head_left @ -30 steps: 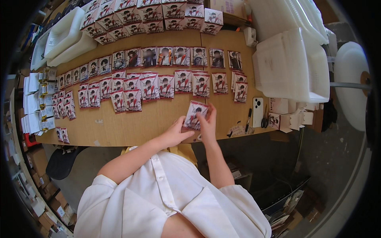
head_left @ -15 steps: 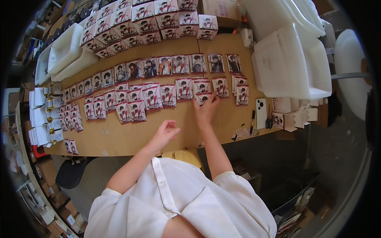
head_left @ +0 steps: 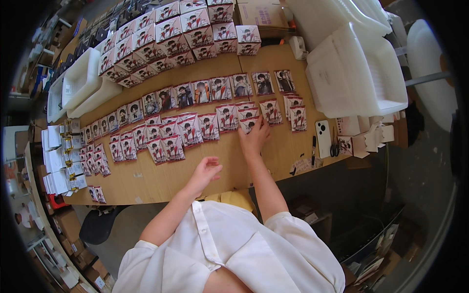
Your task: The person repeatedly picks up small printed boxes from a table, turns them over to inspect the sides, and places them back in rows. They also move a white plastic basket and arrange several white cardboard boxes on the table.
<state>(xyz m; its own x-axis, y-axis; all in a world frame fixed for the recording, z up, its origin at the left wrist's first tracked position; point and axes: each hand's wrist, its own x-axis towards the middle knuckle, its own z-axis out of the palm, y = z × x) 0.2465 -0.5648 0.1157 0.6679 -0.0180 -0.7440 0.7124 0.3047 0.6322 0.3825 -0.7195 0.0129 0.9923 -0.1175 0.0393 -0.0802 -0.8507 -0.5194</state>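
My right hand (head_left: 253, 141) reaches over the wooden table, thumb and fingers on the edges of a small red-and-white packet (head_left: 247, 124) printed with a cartoon figure. That packet lies at the near end of a short overlapping column, and my fingers partly cover it. Just right of my fingertips lies another such packet (head_left: 270, 112). My left hand (head_left: 205, 174) hovers near the table's front edge, fingers loosely curled, thumb apart, nothing in it. Left of it, overlapping packets (head_left: 189, 130) spread in groups. Behind them runs a row of packets with differing pictures (head_left: 201, 92).
Printed boxes (head_left: 171, 44) stand stacked at the back. White plastic bins (head_left: 337, 73) stand at the right, white baskets (head_left: 83, 78) at the left. A white phone (head_left: 323, 139), a black pen (head_left: 313, 151), scissors (head_left: 334, 146) and a torn-open box (head_left: 359, 145) lie front right.
The whole view has tilted a little, so the table appears turned. My right hand stays at the same packet, and my left hand keeps hovering, with little visible movement.
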